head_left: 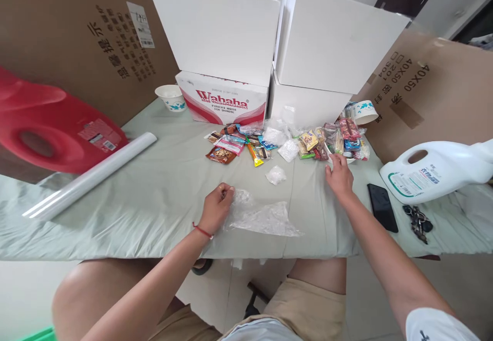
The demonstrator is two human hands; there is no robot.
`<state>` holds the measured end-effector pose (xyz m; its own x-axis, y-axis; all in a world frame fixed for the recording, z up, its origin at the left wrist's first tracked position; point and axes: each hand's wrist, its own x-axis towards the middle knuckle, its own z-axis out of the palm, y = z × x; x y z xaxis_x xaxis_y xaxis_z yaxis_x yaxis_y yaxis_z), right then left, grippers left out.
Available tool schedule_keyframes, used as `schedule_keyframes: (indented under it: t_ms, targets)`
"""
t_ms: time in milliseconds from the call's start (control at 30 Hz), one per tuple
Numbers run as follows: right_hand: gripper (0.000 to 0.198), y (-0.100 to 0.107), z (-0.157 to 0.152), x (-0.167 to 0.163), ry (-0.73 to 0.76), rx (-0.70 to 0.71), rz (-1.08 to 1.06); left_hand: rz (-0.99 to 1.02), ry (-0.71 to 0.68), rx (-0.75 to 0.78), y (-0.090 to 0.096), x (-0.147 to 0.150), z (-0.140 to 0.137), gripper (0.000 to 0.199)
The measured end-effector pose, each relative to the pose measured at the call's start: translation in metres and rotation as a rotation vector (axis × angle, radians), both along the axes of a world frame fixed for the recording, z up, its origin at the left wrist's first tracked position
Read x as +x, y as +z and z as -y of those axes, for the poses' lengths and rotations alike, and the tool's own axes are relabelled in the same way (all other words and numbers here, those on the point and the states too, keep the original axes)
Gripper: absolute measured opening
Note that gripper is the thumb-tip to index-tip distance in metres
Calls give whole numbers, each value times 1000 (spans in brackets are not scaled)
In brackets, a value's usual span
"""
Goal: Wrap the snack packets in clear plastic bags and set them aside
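Observation:
My left hand (217, 205) is closed on the edge of a crumpled clear plastic bag (265, 219) that lies on the cloth near the front. My right hand (339, 176) reaches to the right end of a pile of small wrapped snacks (348, 130). Its fingers are bent together at a white curved edge beside the pile; what they grip there is hidden. Between the hands lies a small crumpled clear packet (276, 175). Behind it are more clear plastic packets (288, 150) and a heap of colourful snack packets (231, 145).
White boxes and a Wahaha carton (225, 99) stand at the back. Paper bowls (170, 97) sit at both sides. On the left are a red jug (65, 125) and a plastic roll (92, 174); on the right, a white jug (435, 171), a phone (382, 207) and keys (418, 223).

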<state>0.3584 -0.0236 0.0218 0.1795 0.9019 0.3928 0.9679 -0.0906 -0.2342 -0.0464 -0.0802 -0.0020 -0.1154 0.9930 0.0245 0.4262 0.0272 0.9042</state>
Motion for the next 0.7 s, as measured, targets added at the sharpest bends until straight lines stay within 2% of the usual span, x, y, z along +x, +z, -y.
schedule_keyframes:
  t_ms: [133, 333, 467, 700]
  targets:
    - [47, 3, -38, 29, -99, -99, 168, -196, -67, 52, -5, -6, 13, 32]
    - [36, -4, -45, 65, -293, -156, 189, -472, -247, 183, -4, 3, 20, 34]
    - [35, -5, -50, 106, -382, -157, 145, -514, -260, 208, -5, 2, 20, 34]
    - [27, -1, -83, 155, -366, -153, 122, -511, -251, 213, -4, 1, 20, 35]
